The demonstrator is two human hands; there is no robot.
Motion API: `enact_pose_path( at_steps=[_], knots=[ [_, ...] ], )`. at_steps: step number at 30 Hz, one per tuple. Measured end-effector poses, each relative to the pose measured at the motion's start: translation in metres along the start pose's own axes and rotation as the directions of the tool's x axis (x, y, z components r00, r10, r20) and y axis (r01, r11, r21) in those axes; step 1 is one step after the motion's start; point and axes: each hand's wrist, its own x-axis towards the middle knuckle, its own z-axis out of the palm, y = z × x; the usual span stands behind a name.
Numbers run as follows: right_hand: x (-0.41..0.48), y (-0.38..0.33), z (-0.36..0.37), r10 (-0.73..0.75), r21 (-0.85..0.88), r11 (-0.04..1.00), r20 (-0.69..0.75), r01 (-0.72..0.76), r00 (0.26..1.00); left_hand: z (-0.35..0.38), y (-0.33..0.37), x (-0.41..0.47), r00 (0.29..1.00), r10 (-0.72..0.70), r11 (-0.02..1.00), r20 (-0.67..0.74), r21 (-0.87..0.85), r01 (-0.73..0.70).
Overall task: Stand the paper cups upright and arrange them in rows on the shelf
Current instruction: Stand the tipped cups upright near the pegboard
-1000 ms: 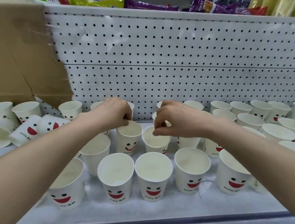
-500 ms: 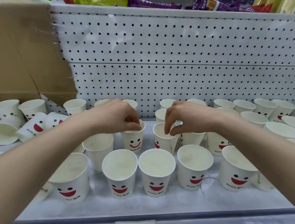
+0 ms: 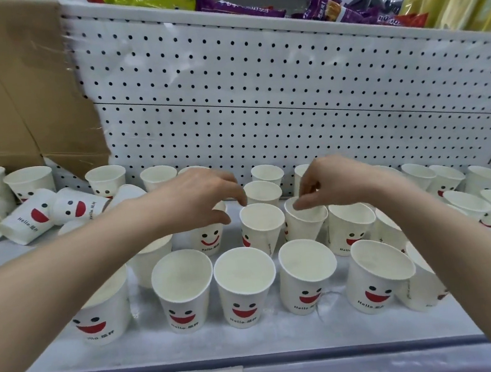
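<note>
Both hands are being held over the second row of paper cups; the left hand (image 3: 196,197) is being kept loosely curled above a smiley-faced cup (image 3: 210,235), its fingers apart and, as far as can be judged, closed on nothing; the right hand (image 3: 338,181) is being pinched, thumb against fingertips, on the rim of a tilted cup (image 3: 305,222), which is being leaned against its upright neighbour (image 3: 263,228); the shelf (image 3: 152,349) is being filled from the front; a front row of five upright cups (image 3: 246,286) is being shown already set out, faces forward, though not evenly spaced; behind it a second row is being formed, and further upright cups (image 3: 420,173) are being seen at the right and along the pegboard back panel (image 3: 258,92), loosely placed rather than aligned; at the far left several toppled cups (image 3: 32,216) are being left on their sides, so the task is being judged roughly half done, with righting and straightening outstanding; the cups are being read as thin white paper, tapered, with rolled rims and printed red mouths; the shelf surface is being seen as pale and slightly mottled; a torn cardboard sheet (image 3: 12,84) and glossy snack packets (image 3: 235,3) are being shown behind and above
</note>
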Motion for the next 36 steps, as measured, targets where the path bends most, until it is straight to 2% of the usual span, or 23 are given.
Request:
enact_pose_path(
  at_steps=[3, 7, 14, 18, 22, 25, 27, 30, 33, 36],
  knots=[
    [-0.011, -0.002, 0.008, -0.034, 0.04, 0.999, 0.084, 0.03, 0.996, 0.005, 0.01, 0.01, 0.996, 0.088, 0.996, 0.035, 0.012, -0.088],
    [-0.018, 0.004, 0.008, -0.056, -0.028, 0.998, 0.077, 0.059, 0.995, 0.013, 0.016, 0.022, 0.985, 0.163, 0.983, 0.055, 0.073, -0.166],
    [-0.022, 0.019, 0.011, -0.071, -0.117, 0.991, 0.006, 0.071, 0.997, 0.015, 0.021, 0.025, 0.982, 0.18, 0.981, 0.051, 0.067, -0.184],
    [-0.021, 0.021, 0.014, -0.043, -0.101, 0.994, 0.049, 0.047, 0.998, 0.016, 0.025, 0.025, 0.984, 0.167, 0.983, 0.064, 0.064, -0.172],
    [-0.02, 0.019, 0.01, -0.092, -0.147, 0.984, 0.069, 0.102, 0.993, 0.016, 0.025, 0.023, 0.987, 0.15, 0.986, 0.06, 0.06, -0.153],
    [-0.021, 0.017, 0.005, -0.098, -0.162, 0.98, 0.106, 0.115, 0.989, 0.012, 0.02, 0.018, 0.993, 0.111, 0.993, 0.036, 0.025, -0.112],
    [-0.019, 0.015, -0.001, -0.1, -0.111, 0.988, 0.101, 0.111, 0.99, 0.003, 0.011, 0.011, 0.998, 0.059, 0.998, -0.011, 0.024, -0.059],
    [-0.008, 0.005, -0.012, -0.158, -0.049, 0.986, -0.025, 0.156, 0.987, -0.018, -0.014, -0.005, 0.996, -0.063, 0.997, -0.06, 0.032, 0.065],
    [0.012, -0.02, -0.016, -0.275, -0.014, 0.961, -0.154, 0.276, 0.949, -0.029, -0.047, -0.027, 0.981, -0.188, 0.982, -0.035, 0.025, 0.189],
    [0.033, -0.053, -0.01, -0.359, -0.003, 0.932, -0.152, 0.363, 0.921, -0.024, -0.074, -0.048, 0.964, -0.261, 0.965, 0.047, 0.04, 0.259]
  ],
)
